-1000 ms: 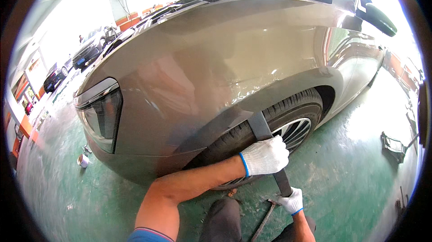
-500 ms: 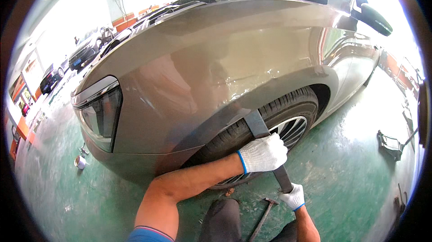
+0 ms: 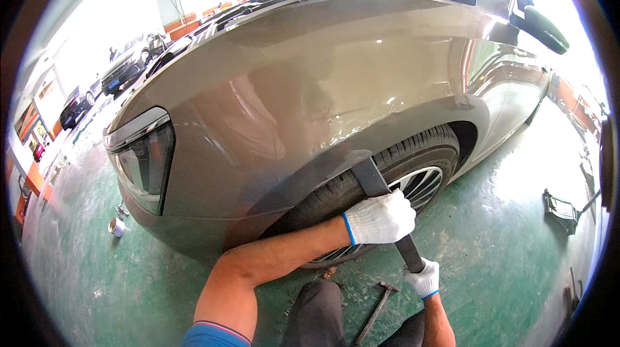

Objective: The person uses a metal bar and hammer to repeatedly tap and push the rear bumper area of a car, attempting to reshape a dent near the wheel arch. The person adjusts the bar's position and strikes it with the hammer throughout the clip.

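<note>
A long, flat dark metal bar (image 3: 371,178) slants from the wheel opening of a bronze-coloured car down toward me. Its upper end goes in between the fender's lower edge (image 3: 303,182) and the tire (image 3: 413,148); the tip is hidden there. My left hand (image 3: 382,216), in a white knit glove with a blue cuff, is wrapped round the bar's middle. Gloved the same way, my right hand (image 3: 423,279) grips its lower end. The fender (image 3: 349,82) has creases and small dents above the wheel arch.
A hammer (image 3: 380,313) lies on the green floor between my knees. At the front bumper's left sits a small white roll or can (image 3: 116,227). A dark tool or stand (image 3: 560,211) is on the floor at right. Other cars (image 3: 126,66) are parked at the far left.
The bar's lower end and my right hand have shifted slightly up and to the right. Both hands keep their grip, and the whole view has moved a little.
</note>
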{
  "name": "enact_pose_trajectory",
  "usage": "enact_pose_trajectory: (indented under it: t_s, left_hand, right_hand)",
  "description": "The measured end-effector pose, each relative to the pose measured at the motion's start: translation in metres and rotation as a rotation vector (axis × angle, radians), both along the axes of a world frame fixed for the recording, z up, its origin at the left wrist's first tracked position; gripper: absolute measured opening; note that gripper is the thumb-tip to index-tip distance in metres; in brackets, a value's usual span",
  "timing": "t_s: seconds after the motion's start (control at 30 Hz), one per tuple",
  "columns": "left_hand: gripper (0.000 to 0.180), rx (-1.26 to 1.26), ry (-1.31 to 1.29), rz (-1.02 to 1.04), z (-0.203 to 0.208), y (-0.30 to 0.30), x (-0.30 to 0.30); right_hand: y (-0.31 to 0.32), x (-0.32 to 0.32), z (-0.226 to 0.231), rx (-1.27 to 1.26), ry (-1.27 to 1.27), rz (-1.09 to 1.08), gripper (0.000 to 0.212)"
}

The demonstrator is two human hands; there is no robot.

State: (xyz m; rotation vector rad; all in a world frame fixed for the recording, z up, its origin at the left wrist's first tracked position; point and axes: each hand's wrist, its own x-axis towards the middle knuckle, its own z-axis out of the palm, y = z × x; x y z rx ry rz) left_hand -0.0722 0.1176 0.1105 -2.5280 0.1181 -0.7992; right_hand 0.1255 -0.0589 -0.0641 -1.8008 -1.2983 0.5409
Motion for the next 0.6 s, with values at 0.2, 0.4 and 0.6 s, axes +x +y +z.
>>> enact_pose_trajectory:
  t_s: [0.2, 0.4, 0.6]
  left_hand:
    - [0.009, -0.042, 0.036, 0.014, 0.000, 0.000, 0.001]
    - [0.012, -0.013, 0.073, 0.006, 0.004, -0.006, -0.005]
    - [0.012, 0.022, 0.125, -0.101, 0.014, -0.014, -0.013]
  right_hand:
    - [0.007, 0.002, 0.006, -0.039, -0.141, -0.001, 0.020]
    - [-0.017, -0.014, 0.018, -0.139, 0.143, 0.050, 0.024]
    - [-0.053, -0.041, 0.032, -0.282, 0.302, -0.032, 0.025]
